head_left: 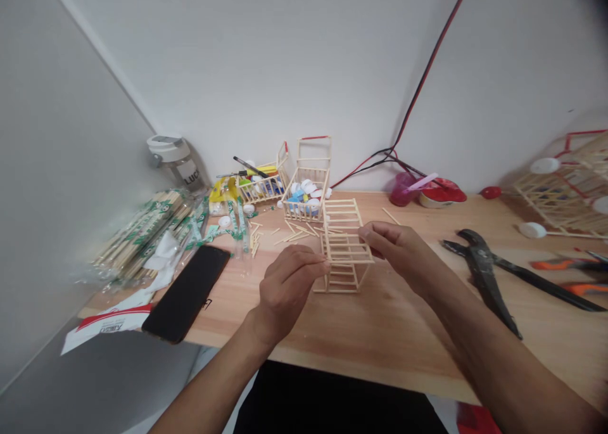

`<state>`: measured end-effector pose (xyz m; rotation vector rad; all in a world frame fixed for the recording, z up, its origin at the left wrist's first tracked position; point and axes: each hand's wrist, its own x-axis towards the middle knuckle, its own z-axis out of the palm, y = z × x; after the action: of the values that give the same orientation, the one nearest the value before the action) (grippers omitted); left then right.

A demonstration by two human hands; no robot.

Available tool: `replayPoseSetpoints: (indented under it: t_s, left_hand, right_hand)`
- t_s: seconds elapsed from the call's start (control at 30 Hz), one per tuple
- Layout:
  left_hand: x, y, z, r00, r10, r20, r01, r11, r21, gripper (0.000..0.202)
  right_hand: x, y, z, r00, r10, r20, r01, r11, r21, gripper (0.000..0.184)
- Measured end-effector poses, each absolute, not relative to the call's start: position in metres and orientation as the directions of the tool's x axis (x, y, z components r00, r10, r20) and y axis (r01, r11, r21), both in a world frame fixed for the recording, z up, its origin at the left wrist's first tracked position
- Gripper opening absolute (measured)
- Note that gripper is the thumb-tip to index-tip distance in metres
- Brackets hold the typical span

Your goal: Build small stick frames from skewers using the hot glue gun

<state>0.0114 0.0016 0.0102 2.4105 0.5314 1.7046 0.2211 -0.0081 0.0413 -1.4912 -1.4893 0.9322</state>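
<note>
Stick frame (344, 250) of thin wooden rails and rungs, upright on the pine desktop (403, 339), held directly ahead of the body and between both hands. Left hand (285, 288) at the frame's left side, fingertips (323, 267) pinched together on a rail. Right hand (396, 253) at the upper right of the frame, fingers (368, 233) curled over its edge. Hands well apart, clamped on opposite sides, with the frame spanning the gap.

Broad stretch of pale wood left between frame and front desk edge. Loose sticks (294, 233) scattered just behind and to the left, near the frame's far end. Stick crate (306, 193) close behind, packed with bottle caps (white and blue, mostly), and a second stick crate (261, 184) beside it. Black smartphone (185, 293) lying left of the left hand, next to bundled sticks (142, 241) in green-printed wrappers. Black pliers (484, 275) lying right of the right hand, not touching it, with orange-handled tools (565, 275) farther along. White wall (247, 60) rising behind the desk's back edge.
</note>
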Motion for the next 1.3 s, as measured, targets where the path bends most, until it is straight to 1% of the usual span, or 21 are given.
replayPoseSetpoints:
  t_s: [0.13, 0.47, 0.77, 1.03, 1.3]
  left_hand:
    - [0.0114, 0.0017, 0.0104, 0.296, 0.363, 0.884, 0.212, -0.927, 0.31, 0.021]
    - [0.0112, 0.0008, 0.0101, 0.3, 0.373, 0.878, 0.206, -0.924, 0.323, 0.027]
    - [0.0111, 0.0014, 0.0099, 0.3, 0.361, 0.883, 0.205, -0.928, 0.31, 0.029]
    - [0.0109, 0.0013, 0.0095, 0.31, 0.372, 0.875, 0.22, -0.923, 0.315, 0.025]
    - [0.0117, 0.0005, 0.0111, 0.305, 0.377, 0.875, 0.212, -0.922, 0.324, 0.027]
  right_hand:
    - [0.2194, -0.0091, 0.0435, 0.032, 0.998, 0.054, 0.384, 0.038, -0.923, 0.041]
    - [0.2202, -0.0082, 0.0409, 0.044, 0.998, 0.052, 0.387, 0.031, -0.922, 0.039]
    - [0.2196, -0.0093, 0.0428, 0.034, 0.998, 0.061, 0.378, 0.044, -0.925, 0.039]
    - [0.2196, -0.0077, 0.0415, 0.043, 0.998, 0.048, 0.384, 0.028, -0.923, 0.039]
    - [0.2198, -0.0075, 0.0407, 0.05, 0.997, 0.051, 0.379, 0.029, -0.925, 0.04]
